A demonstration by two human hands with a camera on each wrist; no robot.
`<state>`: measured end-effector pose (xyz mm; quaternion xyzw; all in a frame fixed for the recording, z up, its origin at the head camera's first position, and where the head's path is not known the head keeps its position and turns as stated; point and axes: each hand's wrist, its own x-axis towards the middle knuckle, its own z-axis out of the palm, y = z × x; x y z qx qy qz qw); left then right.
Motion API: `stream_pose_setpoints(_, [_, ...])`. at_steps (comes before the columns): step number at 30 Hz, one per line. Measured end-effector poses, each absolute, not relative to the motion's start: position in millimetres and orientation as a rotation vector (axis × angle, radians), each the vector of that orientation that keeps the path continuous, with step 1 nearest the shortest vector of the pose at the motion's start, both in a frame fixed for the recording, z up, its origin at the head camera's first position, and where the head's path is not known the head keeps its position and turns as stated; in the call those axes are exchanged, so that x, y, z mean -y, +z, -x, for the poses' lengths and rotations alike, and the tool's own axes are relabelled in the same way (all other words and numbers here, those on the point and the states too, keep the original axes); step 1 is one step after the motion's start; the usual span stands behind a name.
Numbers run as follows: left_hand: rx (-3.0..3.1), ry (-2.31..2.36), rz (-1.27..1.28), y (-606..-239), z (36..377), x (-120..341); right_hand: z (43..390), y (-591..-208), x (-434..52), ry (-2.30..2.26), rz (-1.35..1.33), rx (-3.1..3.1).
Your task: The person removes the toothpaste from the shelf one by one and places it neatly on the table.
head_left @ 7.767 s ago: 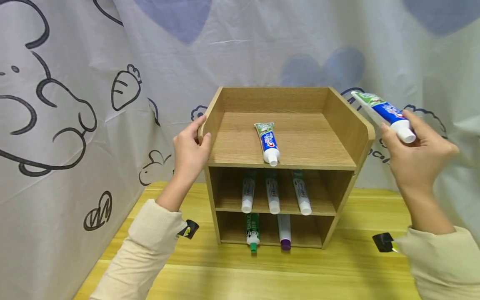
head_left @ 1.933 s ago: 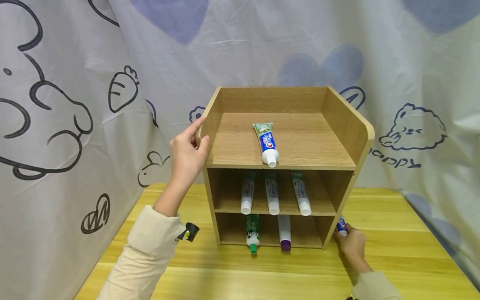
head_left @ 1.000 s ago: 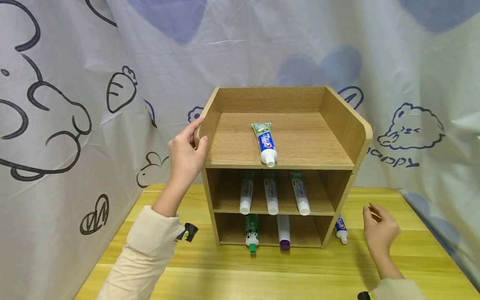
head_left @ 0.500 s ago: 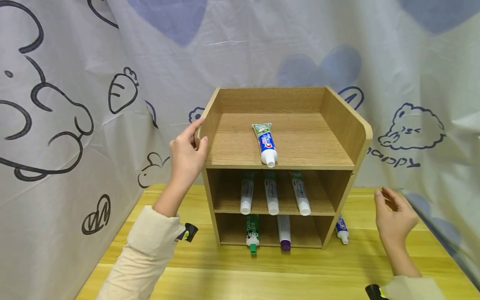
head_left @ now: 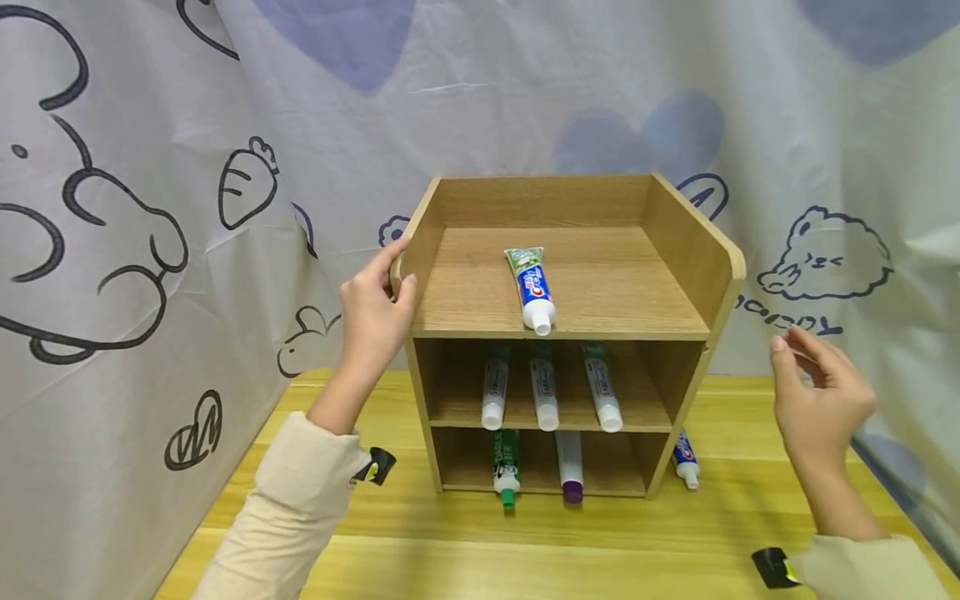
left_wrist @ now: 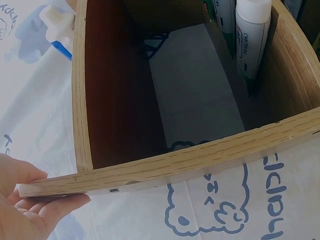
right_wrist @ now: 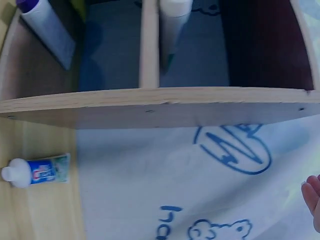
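Observation:
My left hand (head_left: 375, 317) pinches the front edge of the left side panel of a wooden shelf unit (head_left: 611, 283); the left wrist view shows thumb and fingers (left_wrist: 70, 204) on opposite faces of the board. Off to the unit's right my right hand (head_left: 821, 404) is raised and holds nothing, its fingers loosely bent. One blue-and-green toothpaste tube (head_left: 534, 292) lies on the top board, cap forward. Another blue toothpaste tube (head_left: 686, 462) lies on the table against the unit's right side, its rear part hidden in the head view but visible in the right wrist view.
Three white toothpaste tubes (head_left: 544, 392) lie side by side on the middle shelf. Below are a green tube (head_left: 506, 467) and a white tube with a purple cap (head_left: 570, 462), both caps jutting past the front. A printed curtain (head_left: 517, 100) hangs behind the yellow wooden table (head_left: 420, 550).
My right hand carried the second blue tube down from the unit's upper right, laid it on the table beside the unit, let go, and rose rightward. The left hand has stayed put.

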<state>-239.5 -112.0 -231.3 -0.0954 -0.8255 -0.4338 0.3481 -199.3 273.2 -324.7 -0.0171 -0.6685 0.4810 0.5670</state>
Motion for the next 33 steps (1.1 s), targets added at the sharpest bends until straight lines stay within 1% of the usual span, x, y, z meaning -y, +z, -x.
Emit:
stream_pose_setpoints(7, [2.129, -1.106, 0.271, -232, 241, 110, 194, -305, -268, 1.155, -0.010, 1.520])
stream_pose_setpoints(19, [2.147, -1.125, 0.260, -232, 241, 112, 189, -270, -246, 1.193, -0.173, 1.435])
stream_pose_setpoints(24, [2.131, -1.106, 0.274, -234, 242, 112, 188, -263, -231, 1.214, -0.231, 1.419])
stream_pose_setpoints(33, [2.131, -1.105, 0.273, -234, 242, 111, 187, -262, -206, 1.225, -0.314, 1.452])
